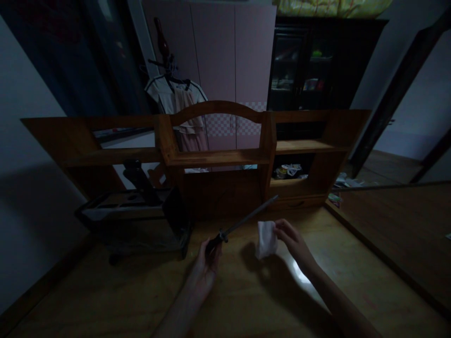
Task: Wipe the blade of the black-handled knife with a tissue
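Observation:
My left hand [207, 265] is closed around the dark handle of a honing steel [251, 215]. Its long grey rod slants up to the right, above the wooden tabletop. Between the thumb and fingers of my right hand [289, 235] hangs a folded white tissue [267, 239], a little apart from the rod. To the left stands a dark knife rack [130, 225] with clear sides, and a black-handled utensil [139, 180] sticks up out of it at a tilt. Dim light hides what else the rack holds.
A wooden shelf unit [218, 157] runs along the back of the tabletop [225, 300], with small items [289, 170] in its right compartment. Behind it are a pink wardrobe [214, 51], hanging clothes [176, 101] and a dark cabinet [324, 65]. A raised wooden edge [373, 244] borders the right side.

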Action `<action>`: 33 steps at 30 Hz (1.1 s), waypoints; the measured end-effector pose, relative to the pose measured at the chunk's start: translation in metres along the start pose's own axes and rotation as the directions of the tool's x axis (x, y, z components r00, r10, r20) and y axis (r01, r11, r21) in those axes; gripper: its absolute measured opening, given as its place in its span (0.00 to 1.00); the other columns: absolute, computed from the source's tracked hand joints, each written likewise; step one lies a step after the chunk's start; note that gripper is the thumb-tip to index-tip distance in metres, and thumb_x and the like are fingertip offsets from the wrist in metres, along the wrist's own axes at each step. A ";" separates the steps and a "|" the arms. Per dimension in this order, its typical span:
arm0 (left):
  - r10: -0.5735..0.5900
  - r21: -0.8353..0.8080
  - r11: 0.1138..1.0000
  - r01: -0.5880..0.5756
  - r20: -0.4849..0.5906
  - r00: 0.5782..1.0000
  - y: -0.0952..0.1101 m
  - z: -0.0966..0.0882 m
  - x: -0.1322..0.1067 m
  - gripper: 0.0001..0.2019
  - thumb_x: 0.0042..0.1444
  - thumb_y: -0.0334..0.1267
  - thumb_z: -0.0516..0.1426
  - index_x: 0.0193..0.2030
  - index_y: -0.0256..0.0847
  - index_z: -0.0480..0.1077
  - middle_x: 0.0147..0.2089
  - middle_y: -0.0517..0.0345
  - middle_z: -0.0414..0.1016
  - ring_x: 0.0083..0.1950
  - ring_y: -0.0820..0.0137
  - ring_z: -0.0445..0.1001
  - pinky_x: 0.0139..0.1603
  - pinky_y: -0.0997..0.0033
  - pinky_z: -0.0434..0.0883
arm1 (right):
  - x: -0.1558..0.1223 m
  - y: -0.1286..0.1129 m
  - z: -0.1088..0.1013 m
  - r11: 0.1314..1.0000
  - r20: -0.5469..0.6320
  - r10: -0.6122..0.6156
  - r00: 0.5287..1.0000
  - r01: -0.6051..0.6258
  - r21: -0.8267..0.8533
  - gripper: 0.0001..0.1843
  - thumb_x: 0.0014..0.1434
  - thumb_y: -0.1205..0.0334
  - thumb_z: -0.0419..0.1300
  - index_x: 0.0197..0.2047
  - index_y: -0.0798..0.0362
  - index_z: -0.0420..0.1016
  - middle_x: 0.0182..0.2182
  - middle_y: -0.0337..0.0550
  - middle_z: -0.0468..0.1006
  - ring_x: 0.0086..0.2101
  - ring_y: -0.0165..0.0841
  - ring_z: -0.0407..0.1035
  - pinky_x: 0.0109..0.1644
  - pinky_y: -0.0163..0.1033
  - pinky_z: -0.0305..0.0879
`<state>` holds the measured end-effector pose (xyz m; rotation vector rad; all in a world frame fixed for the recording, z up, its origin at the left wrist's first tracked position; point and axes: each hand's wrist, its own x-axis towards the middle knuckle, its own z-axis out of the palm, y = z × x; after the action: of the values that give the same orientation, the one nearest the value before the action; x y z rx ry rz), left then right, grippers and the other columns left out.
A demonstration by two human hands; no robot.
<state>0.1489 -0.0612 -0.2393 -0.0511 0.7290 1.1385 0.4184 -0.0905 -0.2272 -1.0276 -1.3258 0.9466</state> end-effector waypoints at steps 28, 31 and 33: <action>-0.163 -0.031 0.985 0.167 0.107 0.981 -0.030 0.003 -0.011 0.17 0.57 0.26 0.51 0.54 0.25 0.61 0.53 0.40 0.64 0.54 0.64 0.65 0.52 0.70 0.69 | -0.011 -0.020 0.042 0.334 0.320 0.013 0.947 -0.306 0.892 0.19 0.49 0.78 0.47 0.40 0.58 0.73 0.43 0.44 0.66 0.55 0.41 0.49 0.64 0.46 0.36; -0.113 0.121 0.988 0.097 0.135 0.984 -0.033 0.007 -0.021 0.13 0.52 0.24 0.55 0.45 0.24 0.64 0.53 0.41 0.64 0.55 0.61 0.64 0.55 0.72 0.67 | -0.008 -0.010 0.040 0.420 0.237 0.044 0.971 -0.233 0.877 0.19 0.54 0.82 0.47 0.41 0.56 0.72 0.44 0.41 0.65 0.54 0.36 0.52 0.64 0.42 0.40; -0.092 0.273 0.961 0.028 0.227 0.970 -0.034 0.009 -0.029 0.14 0.50 0.25 0.58 0.43 0.25 0.63 0.53 0.42 0.63 0.56 0.60 0.62 0.58 0.70 0.63 | -0.008 -0.005 0.039 0.499 0.188 0.081 0.979 -0.203 0.843 0.13 0.60 0.79 0.50 0.43 0.56 0.70 0.47 0.42 0.63 0.54 0.35 0.53 0.64 0.41 0.42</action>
<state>0.1756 -0.0962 -0.2271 0.2868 0.6564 0.9587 0.3791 -0.0979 -0.2252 -0.2683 -0.6563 1.5989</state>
